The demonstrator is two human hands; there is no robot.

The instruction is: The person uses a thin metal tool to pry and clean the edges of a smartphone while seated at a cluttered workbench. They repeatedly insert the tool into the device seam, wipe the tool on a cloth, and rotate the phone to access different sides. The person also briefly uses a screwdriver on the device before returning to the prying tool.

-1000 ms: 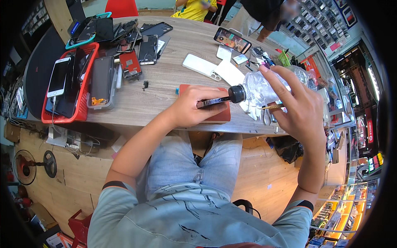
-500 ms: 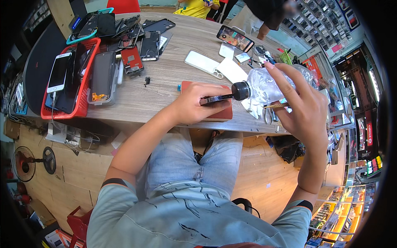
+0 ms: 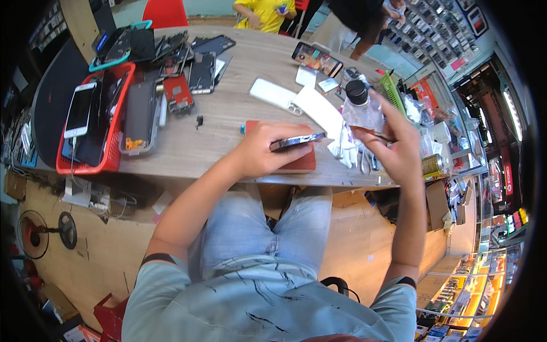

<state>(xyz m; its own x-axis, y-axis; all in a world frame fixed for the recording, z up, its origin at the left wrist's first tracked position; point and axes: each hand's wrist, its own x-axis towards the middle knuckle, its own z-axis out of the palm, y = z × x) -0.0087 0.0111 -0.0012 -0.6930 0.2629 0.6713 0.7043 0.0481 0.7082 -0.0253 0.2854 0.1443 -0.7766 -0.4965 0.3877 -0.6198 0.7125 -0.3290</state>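
A dark, thin smartphone [image 3: 297,141] is gripped edge-on by my left hand [image 3: 256,151], whose fingers close round it. Beneath that hand lies a reddish-brown block-like pad [image 3: 299,165] on the table. My right hand [image 3: 399,151] is around the side of a clear plastic bottle [image 3: 363,117] with a black cap, which stands nearly upright at the right. A thin dark tool, partly hidden, also shows between the right thumb and fingers. White paper or cloth [image 3: 344,147] lies crumpled beside the bottle.
Red basket [image 3: 121,114] and clear box [image 3: 139,145] with phones stand at the left, with phone parts [image 3: 202,74] piled behind. White phone back panels [image 3: 272,94] lie mid-table. A propped phone [image 3: 317,59] stands at the back; a can [image 3: 433,165] sits right. Other people are across the table.
The bottle has swung from lying sideways, cap against the phone, to nearly upright, farther right and away from the phone. My right hand turned with it. My left hand has barely shifted.
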